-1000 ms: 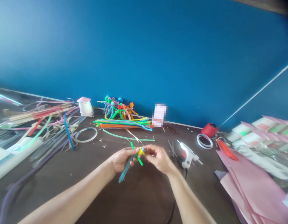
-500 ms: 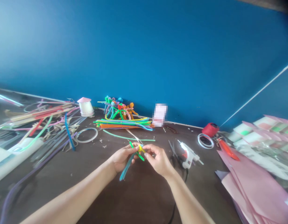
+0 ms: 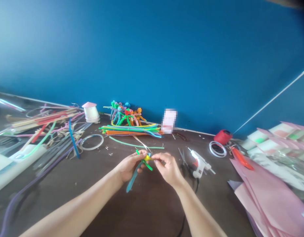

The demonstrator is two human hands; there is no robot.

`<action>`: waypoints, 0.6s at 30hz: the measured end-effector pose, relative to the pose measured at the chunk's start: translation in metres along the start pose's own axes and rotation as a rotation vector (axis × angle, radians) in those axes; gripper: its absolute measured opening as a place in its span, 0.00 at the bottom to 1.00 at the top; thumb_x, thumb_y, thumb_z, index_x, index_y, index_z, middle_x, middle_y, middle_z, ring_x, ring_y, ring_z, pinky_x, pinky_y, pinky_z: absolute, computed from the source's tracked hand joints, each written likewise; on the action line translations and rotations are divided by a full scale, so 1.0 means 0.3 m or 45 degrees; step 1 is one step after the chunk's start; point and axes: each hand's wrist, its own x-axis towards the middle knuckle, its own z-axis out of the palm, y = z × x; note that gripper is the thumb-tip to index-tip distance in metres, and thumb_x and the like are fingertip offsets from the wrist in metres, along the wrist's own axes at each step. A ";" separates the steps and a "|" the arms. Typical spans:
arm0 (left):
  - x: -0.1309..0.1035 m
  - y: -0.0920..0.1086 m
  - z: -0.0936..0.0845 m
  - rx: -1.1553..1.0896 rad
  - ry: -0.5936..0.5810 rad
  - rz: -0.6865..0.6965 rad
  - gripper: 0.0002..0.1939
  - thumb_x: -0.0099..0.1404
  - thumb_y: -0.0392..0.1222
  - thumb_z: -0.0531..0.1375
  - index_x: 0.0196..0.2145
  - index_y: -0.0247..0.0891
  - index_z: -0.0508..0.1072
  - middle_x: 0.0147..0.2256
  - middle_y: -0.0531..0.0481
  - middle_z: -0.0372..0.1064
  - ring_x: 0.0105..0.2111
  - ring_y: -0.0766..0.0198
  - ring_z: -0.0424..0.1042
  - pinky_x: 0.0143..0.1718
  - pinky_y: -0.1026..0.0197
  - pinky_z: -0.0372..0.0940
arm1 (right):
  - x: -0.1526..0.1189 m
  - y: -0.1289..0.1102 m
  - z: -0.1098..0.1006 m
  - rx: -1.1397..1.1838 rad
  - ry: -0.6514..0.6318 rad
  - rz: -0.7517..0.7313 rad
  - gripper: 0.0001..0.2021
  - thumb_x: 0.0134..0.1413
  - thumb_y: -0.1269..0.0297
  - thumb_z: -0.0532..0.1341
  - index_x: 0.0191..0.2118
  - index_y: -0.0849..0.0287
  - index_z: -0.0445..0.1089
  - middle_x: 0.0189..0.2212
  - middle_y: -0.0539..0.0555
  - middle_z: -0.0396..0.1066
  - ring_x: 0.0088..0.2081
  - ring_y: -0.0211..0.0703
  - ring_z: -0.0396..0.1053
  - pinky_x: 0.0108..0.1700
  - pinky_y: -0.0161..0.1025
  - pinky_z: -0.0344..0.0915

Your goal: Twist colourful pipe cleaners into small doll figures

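Observation:
My left hand (image 3: 129,165) is closed around a small pipe cleaner figure (image 3: 147,158) over the middle of the table. Teal strands (image 3: 132,182) hang from it toward me, a green pipe cleaner (image 3: 148,165) sticks out on both sides, and yellow is wrapped round its middle. My right hand (image 3: 168,167) pinches with thumb and forefinger at the right end of the yellow pipe cleaner. Its fingertips hide that end. A light green pipe cleaner (image 3: 132,143) lies just beyond my hands.
Behind lie bundled pipe cleaners (image 3: 132,130) with finished figures (image 3: 127,115) against the wall. Scissors (image 3: 183,158) and a white glue gun (image 3: 199,164) are right of my hand. Pink sheets (image 3: 270,194) lie far right. Loose strips (image 3: 47,123) and a white ring (image 3: 92,142) are left.
My right fingertips have shifted slightly up and pulled a little to the right along the yellow pipe cleaner. My left hand stays around the figure in almost the same place.

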 end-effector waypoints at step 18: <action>-0.003 -0.003 -0.014 0.105 -0.169 -0.049 0.06 0.54 0.39 0.57 0.30 0.36 0.64 0.21 0.53 0.63 0.16 0.75 0.58 0.12 0.74 0.48 | 0.000 -0.011 -0.002 0.699 -0.303 0.389 0.04 0.46 0.67 0.58 0.31 0.60 0.67 0.26 0.51 0.71 0.27 0.37 0.68 0.32 0.36 0.65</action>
